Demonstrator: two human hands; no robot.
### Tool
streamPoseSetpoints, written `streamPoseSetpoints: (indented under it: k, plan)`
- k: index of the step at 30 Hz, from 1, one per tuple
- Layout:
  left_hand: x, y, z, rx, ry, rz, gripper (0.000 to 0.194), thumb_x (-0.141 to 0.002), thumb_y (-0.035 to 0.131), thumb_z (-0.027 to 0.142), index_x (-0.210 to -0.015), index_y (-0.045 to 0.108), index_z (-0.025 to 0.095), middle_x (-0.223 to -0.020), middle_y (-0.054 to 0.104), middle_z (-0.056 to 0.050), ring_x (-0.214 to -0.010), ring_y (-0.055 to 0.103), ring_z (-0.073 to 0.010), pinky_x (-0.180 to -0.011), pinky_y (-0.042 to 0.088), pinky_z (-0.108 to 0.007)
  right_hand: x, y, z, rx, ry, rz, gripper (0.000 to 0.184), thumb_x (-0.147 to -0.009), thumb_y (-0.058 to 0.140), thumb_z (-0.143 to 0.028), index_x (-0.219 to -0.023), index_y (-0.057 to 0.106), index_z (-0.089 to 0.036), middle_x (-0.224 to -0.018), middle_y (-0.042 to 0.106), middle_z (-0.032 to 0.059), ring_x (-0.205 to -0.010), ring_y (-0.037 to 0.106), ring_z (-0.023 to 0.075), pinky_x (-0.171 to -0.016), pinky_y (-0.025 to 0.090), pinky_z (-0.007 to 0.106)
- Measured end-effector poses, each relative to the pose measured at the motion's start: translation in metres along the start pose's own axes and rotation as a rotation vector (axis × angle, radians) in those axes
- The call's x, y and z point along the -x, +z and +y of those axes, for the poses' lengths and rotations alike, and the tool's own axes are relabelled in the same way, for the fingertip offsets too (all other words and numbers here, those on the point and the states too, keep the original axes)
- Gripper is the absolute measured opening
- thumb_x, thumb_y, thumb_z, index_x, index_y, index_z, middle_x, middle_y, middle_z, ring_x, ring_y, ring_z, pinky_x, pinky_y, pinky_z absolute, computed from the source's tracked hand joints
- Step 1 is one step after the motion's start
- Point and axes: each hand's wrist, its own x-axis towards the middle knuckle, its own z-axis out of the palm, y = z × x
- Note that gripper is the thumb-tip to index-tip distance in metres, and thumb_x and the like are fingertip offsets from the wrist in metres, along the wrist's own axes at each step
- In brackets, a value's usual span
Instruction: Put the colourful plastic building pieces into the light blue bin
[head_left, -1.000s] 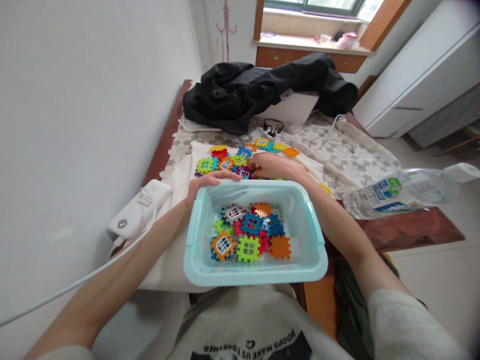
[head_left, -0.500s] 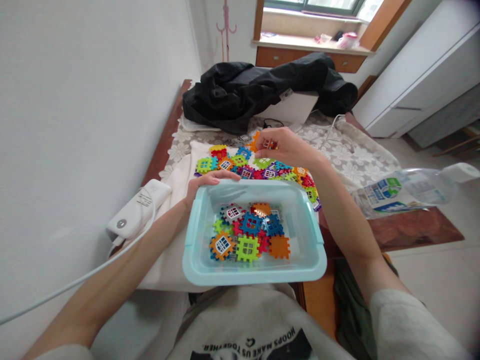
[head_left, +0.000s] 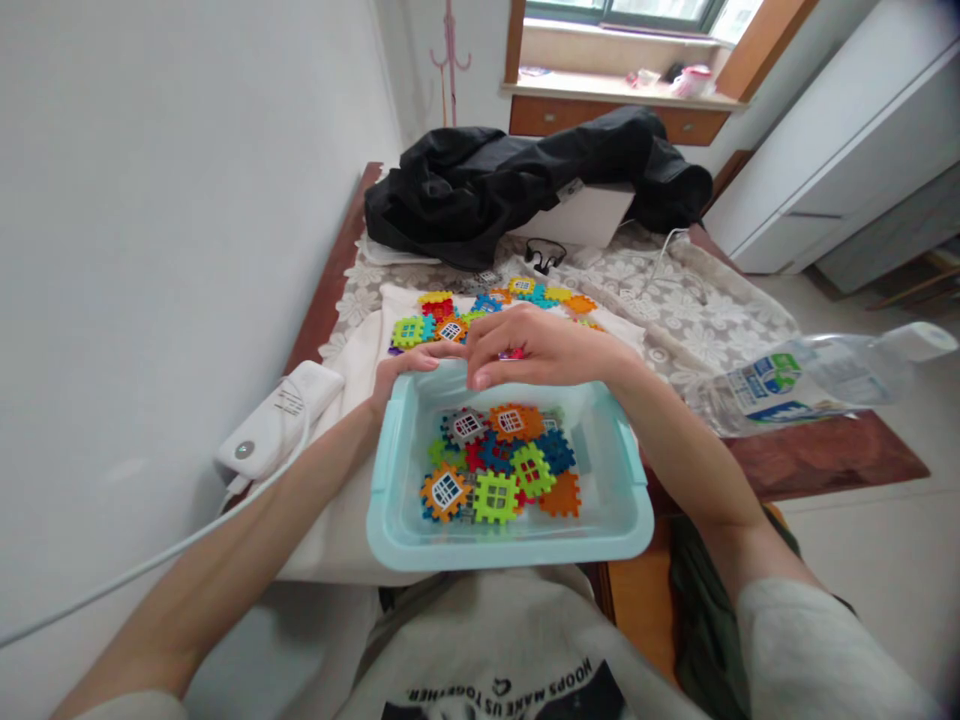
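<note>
A pale blue plastic tub (head_left: 510,550) sits in front of my body. Inside lie several flat, notched building blocks with window cut-outs, among them a lime green block (head_left: 495,497) and an orange block with a white window (head_left: 516,422). My left hand (head_left: 416,366) grips the tub's far left rim. Over the far rim hovers my right hand (head_left: 525,345), fingers bent and a little apart, with no block visible in them. Beyond the tub is a spread of more coloured blocks (head_left: 409,331), partly hidden behind my right hand.
A clear plastic bottle (head_left: 817,378) lies on its side at the right. At the left is a white power bank (head_left: 279,420) with a cable. Black clothing (head_left: 517,185) lies across the table's far end, near black earphones (head_left: 544,256).
My right hand came back from the far blocks to the tub's far rim and let go of its blocks. An orange windowed block and a green block now lie on top inside.
</note>
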Motion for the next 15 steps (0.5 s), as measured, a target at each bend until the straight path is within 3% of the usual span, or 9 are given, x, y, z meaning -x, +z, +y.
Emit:
streamPoseSetpoints:
  k: [2, 5, 9, 12, 15]
  plan:
    - [0.002, 0.002, 0.003, -0.040, 0.016, 0.006, 0.045, -0.069, 0.078, 0.029, -0.109, 0.088, 0.012, -0.097, 0.086, -0.011, -0.079, 0.079, -0.0257, -0.075, 0.065, -0.033, 0.001, -0.003, 0.014, 0.041, 0.062, 0.087, 0.041, -0.116, 0.060, -0.052, -0.107, 0.083, -0.020, -0.106, 0.081, 0.0074, -0.099, 0.071, 0.0192, -0.093, 0.055, 0.033]
    - [0.005, 0.007, 0.007, -0.141, 0.046, 0.006, 0.044, -0.067, 0.079, 0.031, -0.105, 0.090, 0.012, -0.101, 0.087, -0.013, -0.083, 0.079, -0.0273, -0.075, 0.066, -0.033, 0.008, -0.002, 0.039, 0.195, 0.249, 0.157, 0.038, -0.113, 0.062, -0.050, -0.134, 0.079, -0.023, -0.130, 0.080, 0.0114, -0.117, 0.074, 0.0258, -0.104, 0.058, 0.040]
    - [0.007, 0.012, 0.010, -0.173, 0.040, 0.025, 0.040, -0.068, 0.080, 0.034, -0.101, 0.090, 0.014, -0.101, 0.086, -0.012, -0.082, 0.078, -0.0272, -0.074, 0.066, -0.033, 0.016, 0.005, 0.057, 0.362, 0.572, -0.013, 0.067, -0.106, 0.072, -0.047, -0.169, 0.058, -0.030, -0.174, 0.058, 0.0132, -0.160, 0.057, 0.0332, -0.130, 0.049, 0.046]
    - [0.007, 0.012, 0.008, -0.158, 0.013, 0.035, 0.041, -0.069, 0.080, 0.036, -0.102, 0.090, 0.016, -0.096, 0.085, -0.012, -0.077, 0.077, -0.0275, -0.070, 0.066, -0.035, 0.017, 0.008, 0.051, 0.350, 0.710, -0.166, 0.073, -0.106, 0.071, -0.048, -0.174, 0.052, -0.032, -0.178, 0.054, 0.0102, -0.163, 0.055, 0.0336, -0.133, 0.047, 0.046]
    - [0.005, 0.009, 0.006, -0.133, 0.013, 0.041, 0.042, -0.068, 0.079, 0.036, -0.102, 0.089, 0.015, -0.095, 0.084, -0.012, -0.076, 0.078, -0.0268, -0.069, 0.066, -0.033, 0.014, 0.008, 0.042, 0.373, 0.749, -0.180, 0.069, -0.107, 0.072, -0.042, -0.171, 0.055, -0.026, -0.174, 0.058, 0.0143, -0.158, 0.060, 0.0353, -0.129, 0.050, 0.047]
